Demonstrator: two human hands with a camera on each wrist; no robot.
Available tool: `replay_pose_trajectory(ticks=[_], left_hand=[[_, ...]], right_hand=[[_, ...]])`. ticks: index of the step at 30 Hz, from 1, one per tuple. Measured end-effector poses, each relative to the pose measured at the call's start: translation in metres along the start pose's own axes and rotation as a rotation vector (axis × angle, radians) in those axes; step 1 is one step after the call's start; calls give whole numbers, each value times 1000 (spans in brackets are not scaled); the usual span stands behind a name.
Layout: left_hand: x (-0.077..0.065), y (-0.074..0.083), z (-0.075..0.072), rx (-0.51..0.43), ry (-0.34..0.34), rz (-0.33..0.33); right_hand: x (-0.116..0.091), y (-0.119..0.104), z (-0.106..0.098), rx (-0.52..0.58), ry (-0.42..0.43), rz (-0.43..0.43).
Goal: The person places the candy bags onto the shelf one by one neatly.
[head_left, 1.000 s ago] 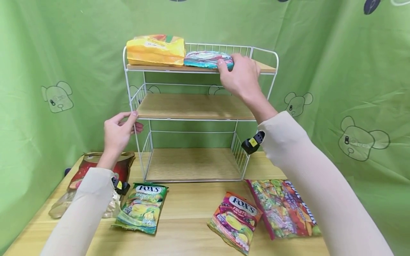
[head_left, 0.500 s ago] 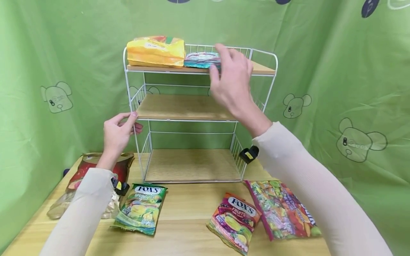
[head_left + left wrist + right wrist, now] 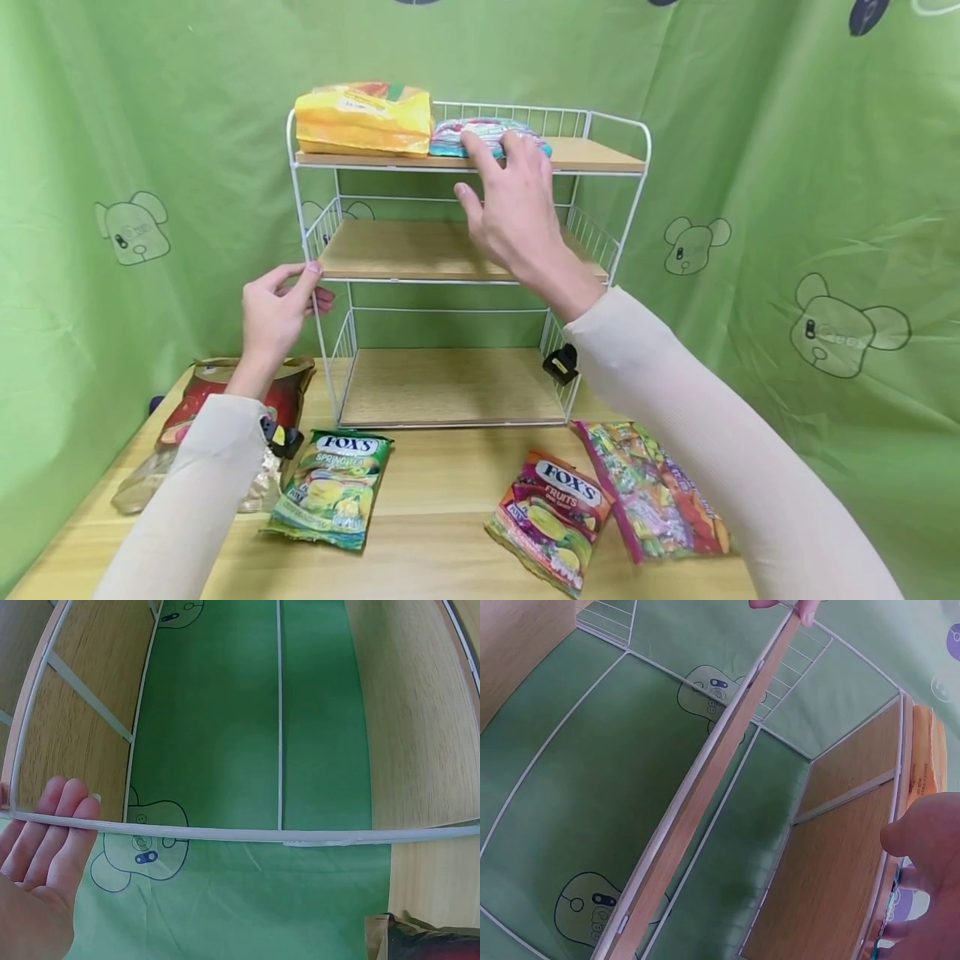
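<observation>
A white wire shelf rack [image 3: 480,277] with three wooden boards stands on the table. My left hand [image 3: 276,310] holds its left front post at the middle board, thumb in front; in the left wrist view the fingers of that left hand [image 3: 46,859] lie behind the post. On the top board, a blue-and-pink striped bag [image 3: 450,137] lies beside a yellow bag [image 3: 363,121]. My right hand [image 3: 517,208] is at the striped bag's front, fingers spread and loosely bent over it, thumb lower and apart. Whether the fingertips touch the bag is unclear.
On the table [image 3: 427,533] lie a green Fox's candy bag [image 3: 330,487], a red-and-purple Fox's bag [image 3: 551,521] and a large colourful candy bag [image 3: 645,492], partly behind my right sleeve. A dark red bag [image 3: 288,392] sits behind my left forearm. Green cloth [image 3: 750,125] surrounds everything.
My right hand has left the right end of the striped bag, lifted, then moved left and down to its front. My left hand has stayed on the rack.
</observation>
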State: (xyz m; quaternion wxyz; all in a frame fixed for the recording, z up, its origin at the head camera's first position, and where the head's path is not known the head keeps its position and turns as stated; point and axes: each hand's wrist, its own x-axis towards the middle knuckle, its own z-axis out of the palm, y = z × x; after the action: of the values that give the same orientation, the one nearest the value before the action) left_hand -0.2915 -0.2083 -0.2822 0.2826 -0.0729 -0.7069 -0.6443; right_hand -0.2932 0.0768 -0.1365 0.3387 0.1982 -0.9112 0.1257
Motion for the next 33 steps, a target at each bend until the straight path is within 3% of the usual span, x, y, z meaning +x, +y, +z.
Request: replay_pose_trajectory(ticks=[6,14,24,28,33], left_hand=[[-1,-1,-2,3,5,-1],[0,1,-5,4,7,-1],[-1,0,-5,-20,1,-10],[-1,1,-6,-18,3,-7],[-1,1,-7,-20,4,-7]], right_hand=[[0,0,4,34,15,-5],[-2,2,5,282,179,-57],[-25,4,9,360,280,-71],[-40,5,20,385,279,-120],[-60,11,36,416,181,-115]])
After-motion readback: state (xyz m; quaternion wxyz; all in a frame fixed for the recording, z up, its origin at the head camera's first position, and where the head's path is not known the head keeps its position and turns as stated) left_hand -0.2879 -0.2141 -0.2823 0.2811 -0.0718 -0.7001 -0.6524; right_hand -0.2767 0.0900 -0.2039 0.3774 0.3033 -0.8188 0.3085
